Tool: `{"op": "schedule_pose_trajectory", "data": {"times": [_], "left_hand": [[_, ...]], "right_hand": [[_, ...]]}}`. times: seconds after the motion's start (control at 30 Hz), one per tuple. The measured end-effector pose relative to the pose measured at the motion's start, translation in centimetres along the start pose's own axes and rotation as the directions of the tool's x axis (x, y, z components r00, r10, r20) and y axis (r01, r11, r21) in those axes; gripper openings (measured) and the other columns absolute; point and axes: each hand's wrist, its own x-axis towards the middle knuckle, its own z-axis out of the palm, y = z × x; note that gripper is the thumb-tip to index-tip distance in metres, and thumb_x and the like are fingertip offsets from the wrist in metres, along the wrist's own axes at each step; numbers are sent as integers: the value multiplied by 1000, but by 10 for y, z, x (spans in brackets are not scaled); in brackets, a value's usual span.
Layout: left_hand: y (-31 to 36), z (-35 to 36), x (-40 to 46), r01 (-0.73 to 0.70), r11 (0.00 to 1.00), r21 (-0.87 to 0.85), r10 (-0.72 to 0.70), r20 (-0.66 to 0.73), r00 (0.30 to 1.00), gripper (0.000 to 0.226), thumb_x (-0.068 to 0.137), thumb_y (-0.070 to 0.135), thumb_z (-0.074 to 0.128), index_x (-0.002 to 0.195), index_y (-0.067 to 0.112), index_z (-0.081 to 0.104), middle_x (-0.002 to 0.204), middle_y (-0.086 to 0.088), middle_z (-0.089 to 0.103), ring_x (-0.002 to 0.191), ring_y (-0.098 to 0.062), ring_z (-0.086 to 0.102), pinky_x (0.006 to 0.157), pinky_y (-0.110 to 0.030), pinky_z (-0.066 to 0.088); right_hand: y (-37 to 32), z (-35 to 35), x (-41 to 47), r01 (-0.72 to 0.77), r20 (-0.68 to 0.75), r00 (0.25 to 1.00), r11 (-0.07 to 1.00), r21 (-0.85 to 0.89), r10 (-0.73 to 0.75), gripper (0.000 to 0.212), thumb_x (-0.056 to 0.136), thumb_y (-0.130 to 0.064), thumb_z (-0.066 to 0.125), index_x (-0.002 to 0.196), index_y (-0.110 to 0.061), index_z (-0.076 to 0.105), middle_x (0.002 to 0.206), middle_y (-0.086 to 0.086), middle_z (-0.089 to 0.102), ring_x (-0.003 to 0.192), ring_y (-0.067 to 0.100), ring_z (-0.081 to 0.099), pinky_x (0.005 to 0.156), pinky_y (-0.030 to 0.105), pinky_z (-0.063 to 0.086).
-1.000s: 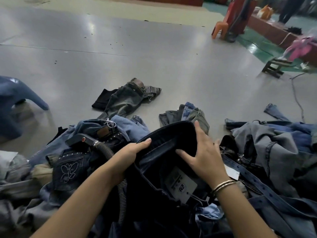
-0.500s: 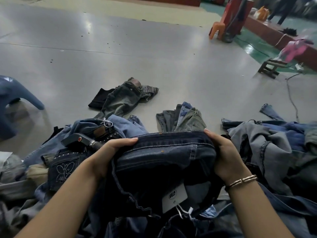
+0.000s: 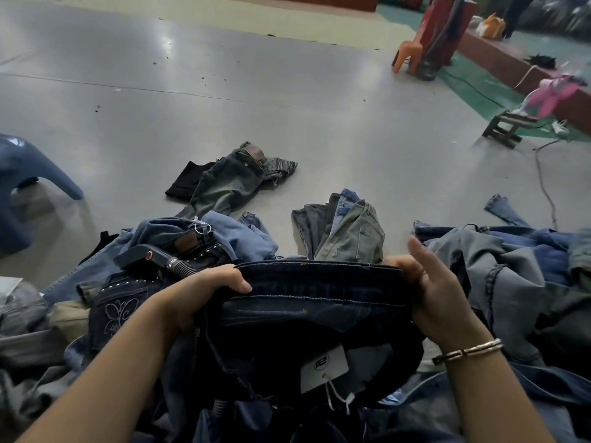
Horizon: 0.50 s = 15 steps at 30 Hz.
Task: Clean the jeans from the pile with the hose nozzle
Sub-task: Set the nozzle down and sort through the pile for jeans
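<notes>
Currently both hands hold one pair of dark jeans (image 3: 319,302) by the waistband, stretched flat between them, above the jeans pile (image 3: 499,282); left hand (image 3: 204,295) grips the left end, fingers curled over the top edge and thumb under the fabric; right hand (image 3: 435,295) grips the right end, fingers wrapped behind the band, thumb side toward the camera; bracelet (image 3: 467,350) on the right wrist. White tag (image 3: 323,367) hangs on a string inside the dark jeans, below the waistband, facing the camera.

Hose nozzle (image 3: 144,255): black, red button on its side, lying on the pile just left of the left hand, not touched by either hand; ribbed hose (image 3: 182,268) runs from it toward the left wrist and goes under the denim.

Pile spreads left and right of the arms; a pair with a stitched butterfly pocket (image 3: 120,311) lies just beside the left forearm. On the grey floor (image 3: 287,107) beyond: one greenish pair (image 3: 230,183) lying apart from the pile; a folded stack (image 3: 345,231) just past the held waistband. Blue plastic stool (image 3: 25,174) at far left; orange chair (image 3: 409,52) and a small wooden stool (image 3: 507,129) well away, upper right; a cable (image 3: 543,183) trails on the floor at right.
</notes>
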Motion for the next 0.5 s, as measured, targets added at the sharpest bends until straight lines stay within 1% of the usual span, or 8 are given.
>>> {"op": "schedule_pose_trajectory", "data": {"times": [0.07,0.13,0.2,0.27,0.3,0.4,0.43,0.5], "left_hand": [[0,1,0,-5,998,69,6,-18,1000,61,30,20,68,87,-2,65,75,-18,64,64,-21,63,58,-25,52],[0,7,-2,2,984,177,1,-18,1000,47,30,22,68,75,7,63,61,-6,62,55,-13,61,50,-20,47],[-1,18,0,-58,942,330,30,89,996,28,40,22,65,67,13,66,59,1,59,54,-8,56,51,-18,44],[-2,27,9,-190,864,467,131,156,979,24,53,13,59,75,12,67,68,1,60,63,-11,55,57,-20,43],[-5,26,15,-241,815,528,217,107,970,27,58,11,58,83,14,66,75,1,62,70,-12,58,63,-21,45],[-9,23,30,-163,634,756,531,-272,803,49,74,21,73,119,20,55,112,-4,58,107,-20,55,97,-35,44],[-12,24,31,-84,630,772,548,-365,753,71,72,27,79,133,19,44,128,-7,47,121,-22,46,107,-39,37],[-20,31,30,53,665,745,438,-447,780,113,60,40,84,149,20,18,147,-10,20,139,-25,21,118,-40,20]], "right_hand": [[-3,-5,-1,85,10,996,957,-277,-85,62,56,-80,69,72,-19,68,73,4,63,72,17,61,67,25,48],[-4,-3,1,138,47,990,794,-593,-137,68,55,-85,64,109,-43,65,116,-13,66,112,4,59,92,24,43],[10,12,6,54,120,989,549,-834,84,91,55,-81,69,136,-58,35,139,-26,48,131,-4,42,110,26,30],[32,28,14,-2,83,958,298,-955,273,84,67,-64,73,140,-37,42,128,-16,59,123,7,51,108,27,34],[39,34,19,-27,64,958,306,-952,281,57,77,-53,71,124,-22,60,110,-7,68,107,12,61,93,26,44],[36,31,25,-229,-110,973,790,-568,202,28,93,-23,62,79,-1,70,74,9,69,64,18,64,60,28,49],[31,29,26,-226,-140,972,913,-338,189,26,93,-19,60,78,-1,71,74,11,71,60,18,66,58,27,54],[24,25,25,-167,-121,977,984,63,173,24,84,-24,63,87,-2,74,83,15,74,68,22,71,64,29,59]]}}
